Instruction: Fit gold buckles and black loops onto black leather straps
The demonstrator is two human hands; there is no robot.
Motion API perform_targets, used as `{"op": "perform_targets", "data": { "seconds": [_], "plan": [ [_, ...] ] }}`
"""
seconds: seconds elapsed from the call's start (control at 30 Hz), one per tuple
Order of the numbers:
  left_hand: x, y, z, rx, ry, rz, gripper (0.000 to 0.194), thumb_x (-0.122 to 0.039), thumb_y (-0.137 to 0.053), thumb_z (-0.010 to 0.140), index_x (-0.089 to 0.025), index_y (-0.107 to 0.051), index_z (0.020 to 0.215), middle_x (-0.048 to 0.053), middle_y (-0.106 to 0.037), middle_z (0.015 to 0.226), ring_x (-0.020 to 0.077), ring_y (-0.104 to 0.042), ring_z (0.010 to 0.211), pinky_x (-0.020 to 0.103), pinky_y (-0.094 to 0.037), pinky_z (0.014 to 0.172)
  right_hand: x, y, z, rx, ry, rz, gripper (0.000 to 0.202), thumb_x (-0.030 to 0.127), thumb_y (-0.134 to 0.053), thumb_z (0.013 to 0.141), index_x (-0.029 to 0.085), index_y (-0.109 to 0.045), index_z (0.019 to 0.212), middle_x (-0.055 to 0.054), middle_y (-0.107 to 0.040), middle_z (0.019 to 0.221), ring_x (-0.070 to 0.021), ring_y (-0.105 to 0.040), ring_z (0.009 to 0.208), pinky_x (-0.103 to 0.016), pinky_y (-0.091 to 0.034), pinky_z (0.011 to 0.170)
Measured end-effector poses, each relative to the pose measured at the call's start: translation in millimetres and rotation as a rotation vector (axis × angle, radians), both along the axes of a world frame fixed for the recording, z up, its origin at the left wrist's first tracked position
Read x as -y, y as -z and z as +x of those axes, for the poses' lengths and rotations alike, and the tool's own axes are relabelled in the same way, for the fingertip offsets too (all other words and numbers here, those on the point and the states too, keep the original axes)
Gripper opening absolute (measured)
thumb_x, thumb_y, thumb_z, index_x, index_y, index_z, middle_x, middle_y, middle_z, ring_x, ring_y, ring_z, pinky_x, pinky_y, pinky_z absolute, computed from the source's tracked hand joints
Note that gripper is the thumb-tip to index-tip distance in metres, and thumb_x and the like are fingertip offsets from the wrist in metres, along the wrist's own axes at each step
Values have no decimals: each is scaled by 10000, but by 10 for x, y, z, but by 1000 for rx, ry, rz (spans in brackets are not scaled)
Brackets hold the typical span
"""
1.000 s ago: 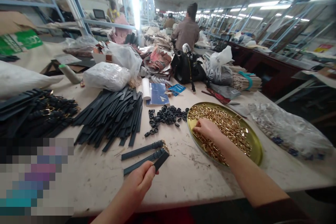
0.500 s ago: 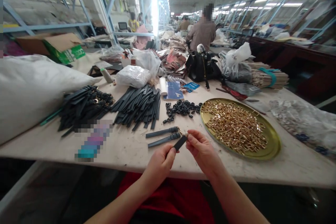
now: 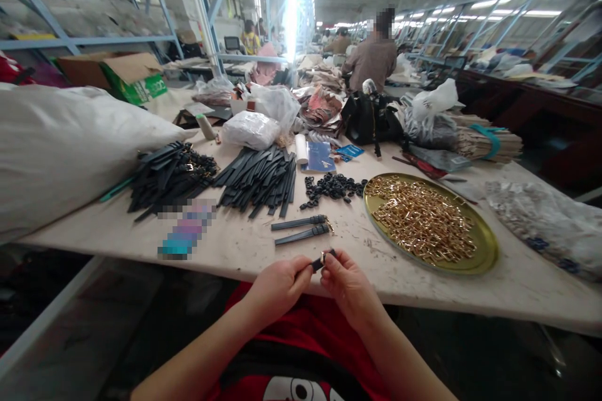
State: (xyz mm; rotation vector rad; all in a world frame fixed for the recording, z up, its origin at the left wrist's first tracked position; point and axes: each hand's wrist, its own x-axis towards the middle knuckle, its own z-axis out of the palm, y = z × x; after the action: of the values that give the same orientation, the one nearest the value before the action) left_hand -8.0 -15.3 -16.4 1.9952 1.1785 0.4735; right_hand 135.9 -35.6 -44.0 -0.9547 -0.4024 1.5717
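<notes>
Close to the table's front edge, my left hand point(image 3: 281, 285) is closed round a short dark leather strap point(image 3: 317, 265). A gold buckle point(image 3: 323, 258) sits on the strap near its far end, where the thumb and fingers of my right hand point(image 3: 347, 285) pinch. Part of the strap is hidden by my fingers. Just beyond my hands lie two dark straps with buckles, the nearer strap point(image 3: 301, 236) and the farther strap point(image 3: 296, 223). Gold buckles point(image 3: 423, 219) are heaped on a round brass-coloured tray point(image 3: 489, 250) to the right.
Small black loops point(image 3: 333, 187) lie past the two straps. Plain dark straps point(image 3: 258, 178) form a pile on the left, beside a heap of buckled straps point(image 3: 172, 178). A big white sack point(image 3: 70, 156) fills the left side. A person point(image 3: 374, 59) is farther back.
Both hands have come lower and nearer my body with the strap. The strap's far end, outstretched before, now shows bent at the buckle between my right fingers. The view has shifted slightly.
</notes>
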Motion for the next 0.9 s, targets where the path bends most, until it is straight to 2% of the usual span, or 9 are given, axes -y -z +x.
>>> {"op": "perform_targets", "data": {
  "seconds": [0.13, 0.2, 0.33, 0.47, 0.57, 0.67, 0.73, 0.8, 0.9],
  "plan": [
    [4, 52, 58, 247, -50, -172, 174, -274, -372, 840, -177, -516, 851, -9, -573, 761, 122, -505, 703, 222, -370, 643, 68, 65, -82, 347, 59, 160, 183, 330, -676, 693, 174, -579, 700, 57, -536, 565, -60, -457, 518, -179, -394, 513],
    [-12, 106, 75, 338, -74, -277, 163, -293, -397, 832, -169, -502, 827, -30, -529, 690, 100, -466, 622, 206, -364, 584, 64, 69, -81, 440, 44, 182, 199, 354, -648, 714, 174, -573, 678, 49, -528, 560, -79, -458, 544, -203, -387, 536],
    [-91, 242, 71, 412, -78, -481, 204, -349, -394, 837, -175, -456, 753, -79, -390, 520, 66, -334, 445, 189, -275, 436, -30, 79, -40, 348, -54, 105, 206, 375, -603, 746, 176, -572, 705, 37, -539, 594, -84, -458, 557, -220, -395, 565],
    [-198, 328, 82, 403, -117, -613, 186, -352, -412, 821, -186, -423, 737, -87, -413, 485, 54, -321, 395, 183, -234, 400, -133, 145, -18, 202, -129, -13, 193, 360, -613, 728, 175, -565, 748, 28, -547, 646, -81, -453, 534, -233, -407, 554],
    [-262, 337, 111, 389, -99, -710, 177, -355, -413, 806, -194, -408, 732, -87, -446, 477, 51, -281, 359, 191, -195, 377, -140, 195, 3, 547, -34, 89, 169, 355, -561, 768, 193, -572, 720, 13, -541, 630, -123, -481, 578, -271, -415, 588],
    [-292, 299, 153, 362, -102, -644, 181, -341, -423, 796, -195, -395, 692, -74, -474, 495, 65, -345, 411, 195, -253, 425, -137, 208, 66, 897, 81, 320, 64, 286, -585, 752, 230, -610, 737, -26, -593, 750, -182, -535, 761, -318, -420, 729],
    [-300, 253, 181, 272, -137, -488, 196, -317, -425, 796, -191, -397, 649, -63, -476, 509, 82, -406, 481, 207, -295, 488, -166, 207, 125, 923, 52, 361, 26, 258, -613, 728, 240, -618, 747, -30, -603, 785, -191, -539, 792, -318, -417, 746],
    [-312, 202, 200, 166, -149, -384, 215, -312, -425, 800, -188, -407, 625, -58, -476, 518, 94, -429, 514, 218, -297, 514, -215, 214, 182, 830, -38, 262, 61, 281, -630, 716, 227, -602, 725, -11, -592, 720, -173, -531, 709, -294, -419, 672],
    [-352, 153, 203, 120, -80, -435, 238, -344, -434, 807, -187, -423, 628, -60, -475, 508, 96, -429, 506, 219, -295, 509, -278, 245, 235, 600, -208, 71, 162, 352, -624, 719, 196, -581, 722, 13, -569, 645, -138, -496, 609, -264, -404, 592]
  ]
}}
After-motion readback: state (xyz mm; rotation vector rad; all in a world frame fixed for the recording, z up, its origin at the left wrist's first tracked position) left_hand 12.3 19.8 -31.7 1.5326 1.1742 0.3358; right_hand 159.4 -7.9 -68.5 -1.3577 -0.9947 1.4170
